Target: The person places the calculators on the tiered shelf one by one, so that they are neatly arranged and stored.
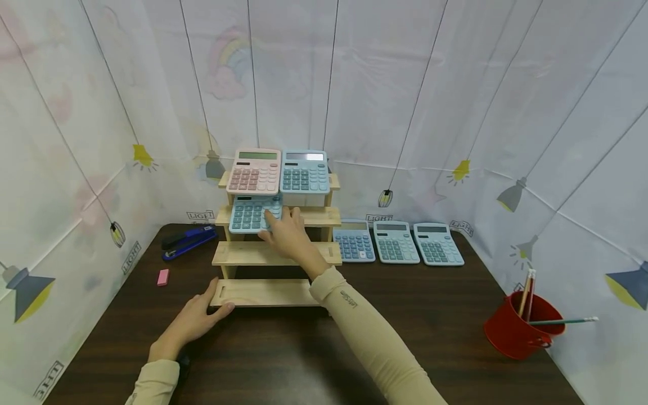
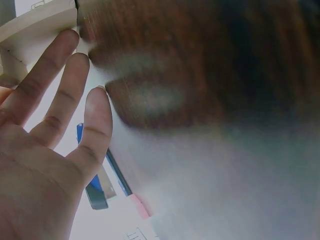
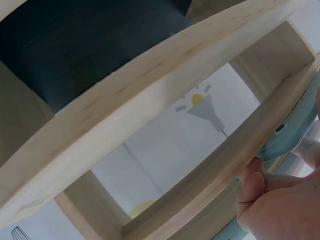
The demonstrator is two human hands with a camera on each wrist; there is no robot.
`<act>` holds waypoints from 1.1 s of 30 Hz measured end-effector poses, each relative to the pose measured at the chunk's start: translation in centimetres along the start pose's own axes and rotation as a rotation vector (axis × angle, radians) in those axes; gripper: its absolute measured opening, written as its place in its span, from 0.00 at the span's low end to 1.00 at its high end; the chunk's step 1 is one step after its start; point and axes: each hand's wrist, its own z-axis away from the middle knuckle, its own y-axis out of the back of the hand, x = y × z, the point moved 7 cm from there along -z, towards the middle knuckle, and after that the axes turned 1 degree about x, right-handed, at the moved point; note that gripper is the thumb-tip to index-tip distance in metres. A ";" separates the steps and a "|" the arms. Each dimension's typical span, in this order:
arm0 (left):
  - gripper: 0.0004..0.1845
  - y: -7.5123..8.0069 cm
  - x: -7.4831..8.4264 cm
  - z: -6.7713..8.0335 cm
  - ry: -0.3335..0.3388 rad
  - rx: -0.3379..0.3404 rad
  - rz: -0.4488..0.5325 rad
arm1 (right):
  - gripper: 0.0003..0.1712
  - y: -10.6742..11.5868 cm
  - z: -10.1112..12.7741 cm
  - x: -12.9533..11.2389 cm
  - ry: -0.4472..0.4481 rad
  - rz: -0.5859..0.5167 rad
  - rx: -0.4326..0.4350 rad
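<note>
A light wooden stand of stepped shelves [image 1: 263,293] rises on the dark table. My right hand [image 1: 291,236] pinches a blue calculator [image 1: 246,215] by its lower right side, at the left part of the second shelf from the top. In the right wrist view, my fingers and thumb [image 3: 280,200] are at that calculator's edge [image 3: 295,127], close to a shelf's edge. On the top shelf lean a pink calculator [image 1: 254,171] and a blue calculator [image 1: 305,172], side by side. My left hand [image 1: 191,319] touches the bottom shelf's left end with fingers extended.
Right of the stand, three blue calculators [image 1: 396,242] lie in a row. A blue stapler [image 1: 189,242] and a pink eraser [image 1: 163,277] lie at the left. A red bucket [image 1: 516,332] with several pencils stands at the right. Printed cloth walls [image 1: 385,112] border the table.
</note>
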 end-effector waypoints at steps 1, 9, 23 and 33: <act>0.56 0.0 0.0 0.0 0.000 0.001 0.001 | 0.36 0.0 -0.1 -0.1 0.001 0.006 0.004; 0.56 -0.2 -0.1 0.0 -0.007 0.011 -0.005 | 0.35 0.1 -0.6 -0.7 -0.009 0.009 0.035; 0.55 0.0 0.1 -0.1 -0.015 0.006 -0.002 | 0.41 -0.2 0.1 0.2 -0.072 -0.112 0.028; 0.55 0.0 0.0 -0.1 -0.011 0.009 -0.011 | 0.44 1.6 3.6 2.4 -0.072 -0.262 0.114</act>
